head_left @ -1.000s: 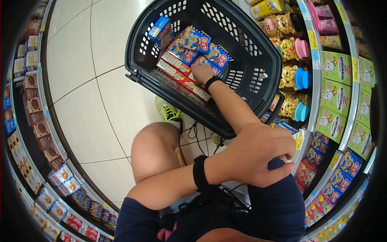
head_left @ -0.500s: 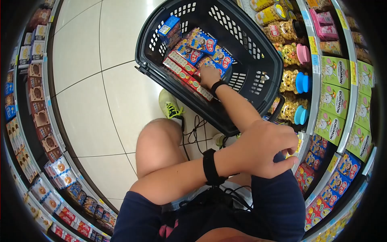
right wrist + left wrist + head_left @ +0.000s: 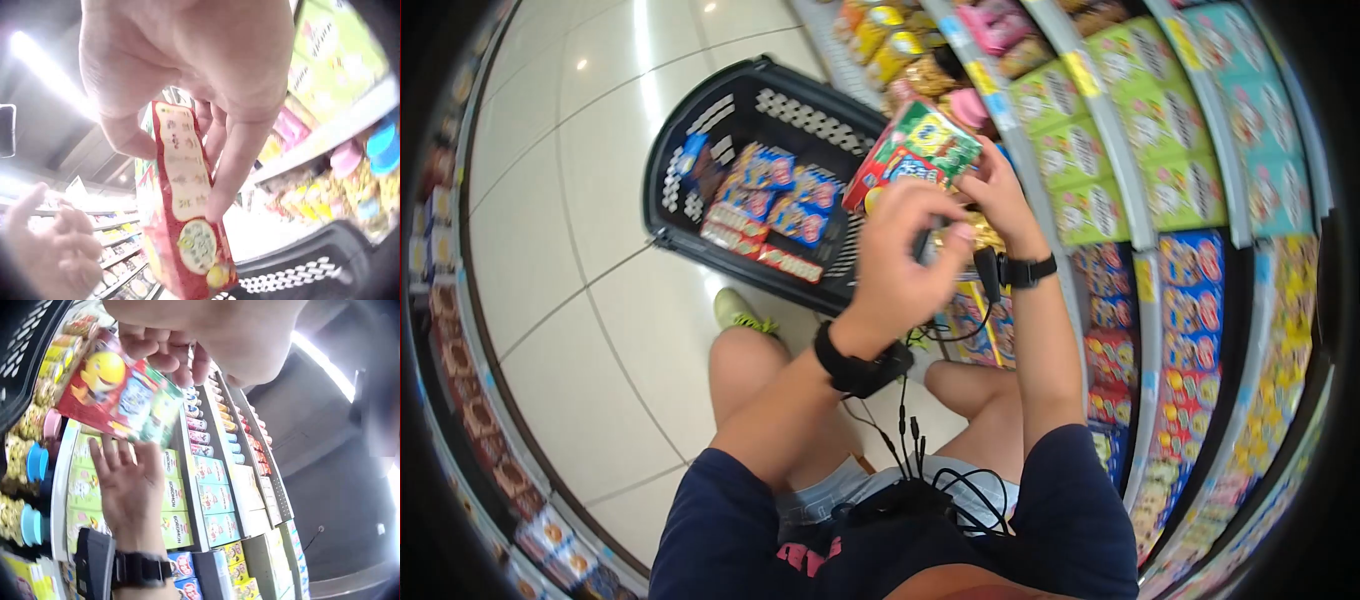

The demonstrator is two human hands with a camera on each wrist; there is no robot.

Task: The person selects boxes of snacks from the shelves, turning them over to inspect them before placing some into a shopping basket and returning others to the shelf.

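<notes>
My right hand (image 3: 1005, 205) grips a red and green snack box (image 3: 940, 140) by one end, above the right side of the black shopping basket (image 3: 740, 280). In the right wrist view, thumb and fingers pinch the upper part of the box (image 3: 181, 169), whose narrow printed side shows. My left hand (image 3: 905, 265), blurred, is near the box with its fingers loosely bent and holding nothing. It appears apart from the box in the right wrist view. Several blue snack boxes (image 3: 800, 215) and red-sided boxes (image 3: 790, 263) lie in the basket.
Shelves of green boxes (image 3: 1050, 170) and blue snack packs (image 3: 1193, 300) line the right side. Jars with coloured lids (image 3: 34, 462) stand on a shelf beside the basket. Cables (image 3: 980, 485) hang over my lap. More stocked shelves run along the left, past the tiled floor (image 3: 570, 240).
My right hand has come up out of the basket and now holds the red and green box. My left hand has swung leftward, uncrossing the arms. The view has turned toward the right shelves.
</notes>
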